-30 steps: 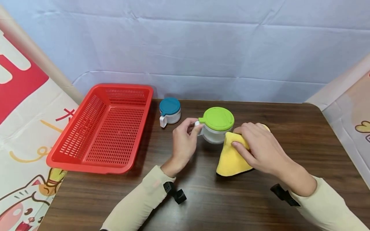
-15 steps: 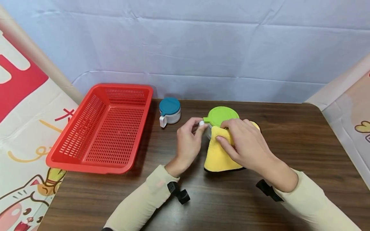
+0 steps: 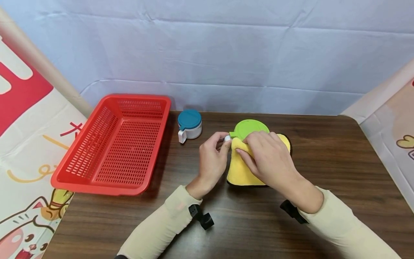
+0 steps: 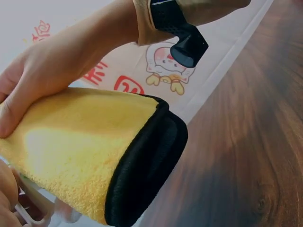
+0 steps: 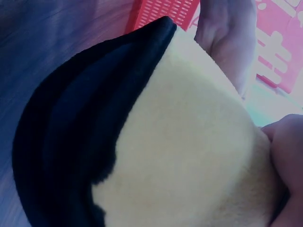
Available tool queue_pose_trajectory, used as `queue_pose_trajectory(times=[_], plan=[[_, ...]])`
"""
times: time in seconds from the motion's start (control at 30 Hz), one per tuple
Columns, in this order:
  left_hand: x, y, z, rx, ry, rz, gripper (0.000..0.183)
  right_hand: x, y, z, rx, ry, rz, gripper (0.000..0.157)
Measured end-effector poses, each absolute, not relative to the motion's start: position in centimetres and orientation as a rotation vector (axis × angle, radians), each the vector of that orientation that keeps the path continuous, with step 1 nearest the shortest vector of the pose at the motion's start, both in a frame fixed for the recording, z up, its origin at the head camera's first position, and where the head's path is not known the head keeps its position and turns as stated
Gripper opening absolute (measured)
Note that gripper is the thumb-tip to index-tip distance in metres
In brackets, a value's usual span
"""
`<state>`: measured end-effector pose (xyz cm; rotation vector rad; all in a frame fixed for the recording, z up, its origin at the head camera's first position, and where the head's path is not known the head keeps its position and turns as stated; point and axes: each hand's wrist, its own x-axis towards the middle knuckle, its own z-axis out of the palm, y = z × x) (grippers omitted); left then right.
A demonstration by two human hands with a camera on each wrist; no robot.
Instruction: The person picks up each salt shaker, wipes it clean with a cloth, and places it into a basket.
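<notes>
My left hand [image 3: 211, 160] pinches the white handle [image 3: 227, 138] of a small jar with a green lid [image 3: 250, 128]. In my right hand [image 3: 271, 156] is a folded yellow cloth [image 3: 243, 169] with a dark edge, held against the front of the jar. The cloth hides most of the jar's body in the head view. From the left wrist, the yellow cloth [image 4: 90, 146] hangs over the handle, with the right hand [image 4: 52, 66] gripping its top. The right wrist view is mostly filled by the cloth [image 5: 189, 132].
A second jar with a blue lid [image 3: 189, 119] and white handle stands left of the hands. Further left, a red perforated basket [image 3: 155, 151] lies on the dark wooden table [image 3: 245, 223]. A pale cloth backdrop [image 3: 207, 54] rises behind the table.
My right hand has brought the cloth leftward onto the jar's front, covering its body. The green-lidded jar and my left hand have shifted slightly to the right.
</notes>
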<state>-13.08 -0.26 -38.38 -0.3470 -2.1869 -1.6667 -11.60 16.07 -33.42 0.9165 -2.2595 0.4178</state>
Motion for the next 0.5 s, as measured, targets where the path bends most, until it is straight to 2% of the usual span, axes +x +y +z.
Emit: queue_pose_trajectory(times=[0.33,0.5], plan=[[-13.08,-0.18,-38.53,-0.334,-2.192,-1.685,0.014,-12.09,15.44,-33.96,0.865,-2.17,0.414,0.029],[-13.1,-0.22,-38.62,-0.342,-2.177,-1.697,0.015,-12.08,15.45,-34.0,0.856,-2.161,0.405,0.028]])
